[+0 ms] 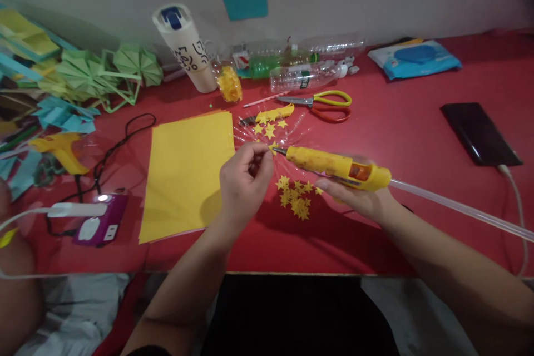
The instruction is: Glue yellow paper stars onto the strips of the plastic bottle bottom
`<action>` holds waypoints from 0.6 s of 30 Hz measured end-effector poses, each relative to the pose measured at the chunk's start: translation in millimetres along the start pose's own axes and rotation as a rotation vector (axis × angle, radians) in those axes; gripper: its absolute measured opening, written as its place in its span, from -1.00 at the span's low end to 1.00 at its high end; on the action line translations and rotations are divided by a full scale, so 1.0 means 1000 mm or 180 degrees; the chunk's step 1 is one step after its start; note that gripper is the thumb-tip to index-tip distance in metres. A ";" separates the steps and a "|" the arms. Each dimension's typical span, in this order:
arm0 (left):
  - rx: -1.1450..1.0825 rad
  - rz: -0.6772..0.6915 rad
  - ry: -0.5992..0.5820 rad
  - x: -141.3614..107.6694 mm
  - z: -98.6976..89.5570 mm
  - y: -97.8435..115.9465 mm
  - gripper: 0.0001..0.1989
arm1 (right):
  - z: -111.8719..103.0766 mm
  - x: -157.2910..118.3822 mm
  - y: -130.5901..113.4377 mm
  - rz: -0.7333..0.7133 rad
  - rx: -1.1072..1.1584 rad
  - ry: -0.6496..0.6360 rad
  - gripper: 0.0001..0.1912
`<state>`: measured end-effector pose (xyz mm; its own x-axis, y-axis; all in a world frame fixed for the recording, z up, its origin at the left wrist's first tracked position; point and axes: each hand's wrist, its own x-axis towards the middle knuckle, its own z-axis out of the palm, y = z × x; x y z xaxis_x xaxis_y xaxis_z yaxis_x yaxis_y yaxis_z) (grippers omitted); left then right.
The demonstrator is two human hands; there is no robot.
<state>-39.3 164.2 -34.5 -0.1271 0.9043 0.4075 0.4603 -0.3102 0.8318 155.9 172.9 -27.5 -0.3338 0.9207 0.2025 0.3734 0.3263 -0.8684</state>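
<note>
My right hand (354, 197) is wrapped round a yellow hot glue gun (321, 162), with a long clear glue stick (450, 206) out of its back end. Its metal nozzle points left, right at the fingertips of my left hand (246, 178). Those fingers are pinched on a small yellow paper star (273, 147), partly hidden by the fingers and nozzle. Behind and below them, clear plastic strips (298, 132) fan out over the table. A few stars (270, 131) lie among the strips; a pile of stars (296, 200) sits nearer me.
Yellow paper sheets (187, 172) lie left. Beyond are a utility knife (275, 113), scissors (329, 105), plastic bottles (308, 75) and a tumbler (187, 50). Another glue gun (62, 150) and a purple power strip (100, 222) stand near another person's arm (16, 272). A phone (479, 133) charges at right.
</note>
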 end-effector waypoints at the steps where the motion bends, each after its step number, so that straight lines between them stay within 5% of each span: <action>1: -0.0001 -0.0003 -0.0014 0.000 0.000 0.000 -0.92 | 0.000 0.000 0.001 0.0016 -0.0022 0.0021 -0.69; 18: 0.0004 -0.0022 0.0010 0.000 0.000 0.001 -0.93 | 0.003 -0.003 0.005 0.0365 0.0014 0.0027 -0.61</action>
<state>-39.2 164.1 -33.1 -0.1330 0.9055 0.4030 0.4605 -0.3036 0.8341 156.2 171.3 -33.5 -0.2817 0.9537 0.1055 0.4048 0.2179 -0.8881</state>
